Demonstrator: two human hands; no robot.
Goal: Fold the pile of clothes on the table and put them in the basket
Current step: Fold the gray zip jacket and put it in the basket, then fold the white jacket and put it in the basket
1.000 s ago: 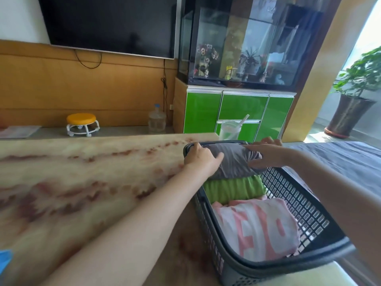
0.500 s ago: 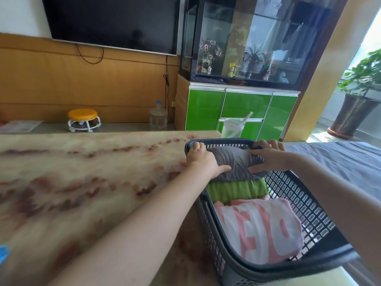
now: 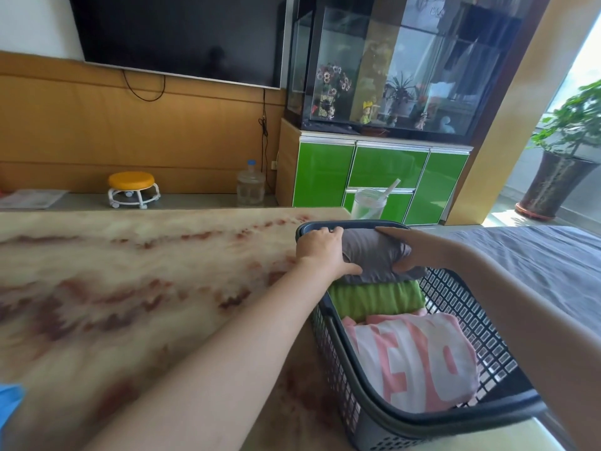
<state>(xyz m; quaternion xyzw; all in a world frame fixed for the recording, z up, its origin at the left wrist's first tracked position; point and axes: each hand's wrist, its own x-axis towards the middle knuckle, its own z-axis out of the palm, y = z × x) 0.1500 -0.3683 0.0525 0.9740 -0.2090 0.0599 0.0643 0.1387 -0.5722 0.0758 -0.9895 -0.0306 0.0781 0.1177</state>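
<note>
A dark plastic basket [image 3: 474, 320] stands on the right end of the marbled table [image 3: 130, 271]. Inside it lie a folded pink-and-white garment [image 3: 419, 359] at the near end, a folded green garment [image 3: 377, 299] in the middle and a folded grey garment [image 3: 374, 255] at the far end. My left hand [image 3: 320, 252] grips the grey garment's left side, thumb underneath. My right hand [image 3: 406, 250] grips its right side, fingers over the top. The grey garment sits partly on the green one.
A clear cup with a straw [image 3: 369, 206] stands just behind the basket. A grey sheet [image 3: 536, 255] covers a surface to the right. A blue scrap [image 3: 9, 402] shows at the table's near left edge. Beyond are a green cabinet [image 3: 380, 180], stool [image 3: 131, 188] and water jug [image 3: 250, 187].
Both hands have pressed the grey garment lower into the far end of the basket, and the right hand's fingers now stretch flatter over its top.
</note>
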